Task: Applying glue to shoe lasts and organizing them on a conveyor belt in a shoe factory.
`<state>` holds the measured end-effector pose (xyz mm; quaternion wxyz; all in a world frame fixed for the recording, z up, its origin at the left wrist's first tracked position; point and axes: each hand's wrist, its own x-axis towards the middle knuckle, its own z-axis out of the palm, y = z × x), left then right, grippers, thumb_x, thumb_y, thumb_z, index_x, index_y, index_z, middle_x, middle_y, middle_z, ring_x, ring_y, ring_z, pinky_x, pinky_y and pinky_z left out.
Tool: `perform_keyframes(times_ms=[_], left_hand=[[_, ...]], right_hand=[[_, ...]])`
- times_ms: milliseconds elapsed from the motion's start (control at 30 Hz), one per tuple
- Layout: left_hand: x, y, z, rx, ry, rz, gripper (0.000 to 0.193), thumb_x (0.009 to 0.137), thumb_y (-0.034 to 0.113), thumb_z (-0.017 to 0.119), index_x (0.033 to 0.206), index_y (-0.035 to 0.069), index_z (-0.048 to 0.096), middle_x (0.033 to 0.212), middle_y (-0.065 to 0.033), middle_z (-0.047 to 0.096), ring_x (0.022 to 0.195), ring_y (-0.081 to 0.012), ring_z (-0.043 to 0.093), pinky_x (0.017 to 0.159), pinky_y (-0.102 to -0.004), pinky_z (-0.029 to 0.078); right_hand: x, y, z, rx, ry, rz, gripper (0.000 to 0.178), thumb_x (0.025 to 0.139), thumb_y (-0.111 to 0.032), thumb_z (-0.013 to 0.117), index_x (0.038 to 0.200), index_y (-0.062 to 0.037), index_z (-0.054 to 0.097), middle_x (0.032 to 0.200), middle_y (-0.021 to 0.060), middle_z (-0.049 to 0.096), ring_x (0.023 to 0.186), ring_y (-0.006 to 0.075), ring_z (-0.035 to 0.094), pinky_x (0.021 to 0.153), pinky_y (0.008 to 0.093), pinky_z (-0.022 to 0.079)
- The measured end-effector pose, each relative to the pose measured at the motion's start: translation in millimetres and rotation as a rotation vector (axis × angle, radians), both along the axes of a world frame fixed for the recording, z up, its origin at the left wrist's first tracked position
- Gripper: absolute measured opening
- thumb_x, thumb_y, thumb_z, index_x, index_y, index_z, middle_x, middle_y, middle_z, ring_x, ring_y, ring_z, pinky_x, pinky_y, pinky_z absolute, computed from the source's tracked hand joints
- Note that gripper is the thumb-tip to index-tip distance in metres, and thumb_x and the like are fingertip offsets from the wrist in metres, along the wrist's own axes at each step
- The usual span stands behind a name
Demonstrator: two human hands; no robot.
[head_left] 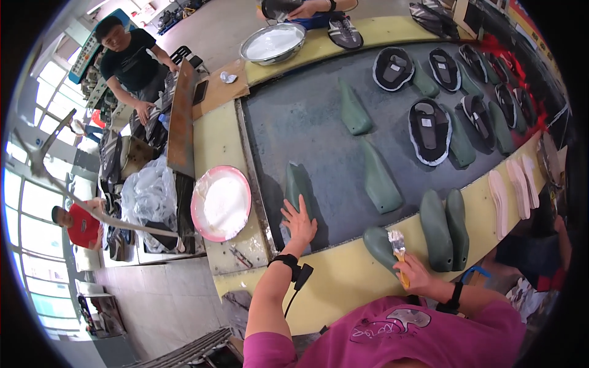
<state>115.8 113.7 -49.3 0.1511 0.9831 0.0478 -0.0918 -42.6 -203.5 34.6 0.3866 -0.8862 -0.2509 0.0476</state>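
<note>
My left hand (299, 222) lies flat with fingers spread on a green shoe last (297, 186) at the near left of the grey conveyor belt (307, 116). My right hand (416, 273) grips a small brush (399, 248) with a yellow handle and white bristles. The bristles rest on another green last (378, 245) lying on the yellow table edge (343, 276). Two more green lasts (446, 228) stand side by side just right of the brush.
A pink bowl of white glue (221, 202) sits left of the belt. A metal bowl (273, 43) stands at the far end. Several black shoe uppers (429, 130) and green lasts lie on the belt, pale insoles (514, 190) at right. Other people work at left and top.
</note>
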Motion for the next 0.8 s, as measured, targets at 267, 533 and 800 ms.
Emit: perform_keyframes(times_ms=[267,533,800], left_hand=[[136,15,-17,0.053,-0.150,0.053,0.081,0.075,0.016,0.061,0.140,0.017,0.013,0.141,-0.0260,0.005,0.121,-0.0566,0.016,0.083,-0.0693,0.029],[265,52,-19,0.036,-0.079,0.190,0.076,0.078,0.023,0.057,0.140,0.019,0.014,0.142,-0.0243,0.006,0.122,-0.0525,0.020,0.084,-0.0676,0.031],[138,12,-16,-0.166,-0.329,-0.144,0.061,0.079,0.023,0.058,0.130,0.002,0.031,0.137,-0.0277,0.021,0.123,-0.0422,0.029,0.091,-0.0582,0.028]], right_hand=[[1,-5,-6,-0.003,0.119,0.019,0.032,0.066,-0.003,0.065,0.094,-0.0066,0.052,0.103,0.0225,0.050,0.099,0.0430,0.047,0.084,0.0459,0.041],[2,0,-3,0.060,0.157,-0.029,0.030,0.065,-0.002,0.065,0.092,-0.0083,0.053,0.100,0.0196,0.053,0.086,0.0387,0.052,0.070,0.0436,0.042],[-1,-1,-5,0.062,0.100,-0.038,0.027,0.068,-0.002,0.063,0.092,-0.0073,0.053,0.102,0.0204,0.052,0.091,0.0391,0.051,0.076,0.0443,0.042]])
